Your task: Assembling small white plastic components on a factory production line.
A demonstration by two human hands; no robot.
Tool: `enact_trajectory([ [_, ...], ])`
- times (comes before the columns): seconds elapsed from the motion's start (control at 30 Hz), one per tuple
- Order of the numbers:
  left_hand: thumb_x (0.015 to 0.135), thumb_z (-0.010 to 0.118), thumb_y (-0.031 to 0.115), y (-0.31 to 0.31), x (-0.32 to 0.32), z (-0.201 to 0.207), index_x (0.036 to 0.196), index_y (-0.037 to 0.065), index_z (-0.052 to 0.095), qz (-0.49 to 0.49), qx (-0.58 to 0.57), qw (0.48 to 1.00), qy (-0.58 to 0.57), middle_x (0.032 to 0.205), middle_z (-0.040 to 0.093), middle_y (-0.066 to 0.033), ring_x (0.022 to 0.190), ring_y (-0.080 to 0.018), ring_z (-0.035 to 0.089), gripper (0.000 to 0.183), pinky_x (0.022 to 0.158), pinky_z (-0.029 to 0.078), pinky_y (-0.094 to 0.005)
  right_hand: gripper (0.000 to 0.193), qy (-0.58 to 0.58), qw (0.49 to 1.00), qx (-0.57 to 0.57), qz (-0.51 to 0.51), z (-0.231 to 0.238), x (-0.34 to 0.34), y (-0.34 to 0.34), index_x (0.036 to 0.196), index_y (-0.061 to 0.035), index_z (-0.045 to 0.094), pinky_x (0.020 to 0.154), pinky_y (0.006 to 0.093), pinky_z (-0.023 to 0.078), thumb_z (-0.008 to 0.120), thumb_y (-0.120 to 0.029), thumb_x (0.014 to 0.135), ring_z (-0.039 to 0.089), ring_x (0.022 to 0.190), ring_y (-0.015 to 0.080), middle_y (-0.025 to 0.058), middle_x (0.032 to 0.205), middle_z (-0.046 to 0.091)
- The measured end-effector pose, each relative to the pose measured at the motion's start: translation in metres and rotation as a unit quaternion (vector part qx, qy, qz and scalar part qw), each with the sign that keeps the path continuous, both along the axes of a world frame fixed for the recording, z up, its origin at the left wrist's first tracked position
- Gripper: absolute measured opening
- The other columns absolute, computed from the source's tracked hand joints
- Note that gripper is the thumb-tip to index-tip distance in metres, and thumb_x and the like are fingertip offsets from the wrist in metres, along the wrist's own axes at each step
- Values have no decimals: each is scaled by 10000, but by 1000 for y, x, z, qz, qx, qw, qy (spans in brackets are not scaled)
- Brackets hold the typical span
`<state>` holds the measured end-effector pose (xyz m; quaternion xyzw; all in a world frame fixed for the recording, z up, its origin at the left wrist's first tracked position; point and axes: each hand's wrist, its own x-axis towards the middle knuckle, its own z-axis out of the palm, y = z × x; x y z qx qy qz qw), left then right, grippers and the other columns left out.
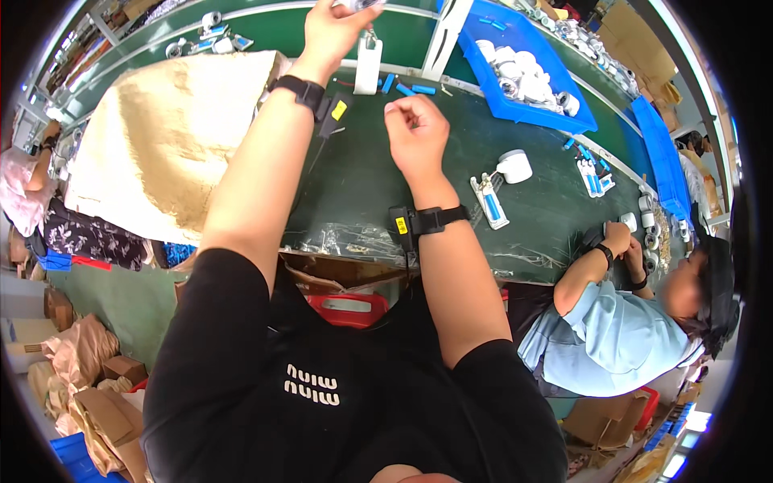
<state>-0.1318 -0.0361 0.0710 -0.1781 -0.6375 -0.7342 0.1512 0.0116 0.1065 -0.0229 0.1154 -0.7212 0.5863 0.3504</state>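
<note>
My left hand (326, 36) reaches to the far edge of the bench, its fingers closed on a whitish round part (358, 5) cut off by the top of the picture. Just below it is a long white handle-shaped piece (369, 66); whether the two are joined I cannot tell. My right hand (417, 133) is over the bench with fingers curled in; anything inside them is hidden. Beyond it lie several small blue cylinders (405, 87), like battery cells. To its right rests a white round head (514, 166) beside an opened white handle with a blue cylinder inside (489, 201).
A blue bin (576, 122) full of white round parts stands at the back right. Beige cloth (165, 137) covers a pile at the left. More opened handles (594, 179) lie farther right, near a co-worker in a light blue shirt (624, 322). The dark green bench (346, 197) ends before me.
</note>
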Motion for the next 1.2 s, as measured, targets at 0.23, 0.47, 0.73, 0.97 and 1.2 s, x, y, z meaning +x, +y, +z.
enact_trajectory([
  [0.23, 926, 781, 36, -56, -86, -56, 1244, -29, 610, 28, 189, 968, -165, 1171, 721, -138, 1116, -271, 708, 367, 981, 591, -429, 128, -6, 1000, 5, 7, 10, 0, -12, 794, 24, 682, 551, 241, 420, 755, -20, 890, 542, 604, 51, 17, 734, 619],
  [0.47, 1059, 537, 118, -8, 34, -76, 1325, -45, 572, -85, 198, 973, -85, 1090, 720, -160, 933, -258, 727, 314, 804, 599, -377, 99, -42, 998, 49, -16, 1, 2, -2, 808, 4, 692, 568, 243, 437, 755, -19, 880, 559, 616, 69, 26, 744, 629],
  [0.73, 993, 586, 29, 9, 71, -102, 1106, 19, 733, -50, -162, 980, 102, 745, 677, -39, 633, -91, 608, 185, 596, 493, -276, 154, 74, 923, 228, -301, 21, 0, 45, 985, -77, 766, 892, 389, 532, 774, -108, 834, 684, 944, 279, 92, 1014, 733],
  [0.97, 975, 624, 71, 19, 91, -86, 1042, 47, 735, -52, -128, 969, 206, 736, 675, -103, 603, -246, 637, 131, 593, 498, -365, 643, -360, 811, 314, -338, 8, 58, 187, 1421, -127, 646, 1008, 442, 537, 814, -297, 824, 693, 1169, 389, 245, 1261, 720],
  [1.2, 989, 675, 137, 32, 122, -69, 1210, 43, 683, -160, -141, 966, 148, 992, 740, -114, 818, -220, 708, 241, 705, 572, -377, 733, -240, 922, 164, -257, 56, 74, 109, 1392, -11, 606, 943, 452, 540, 914, -165, 746, 680, 1027, 343, 164, 1189, 705],
])
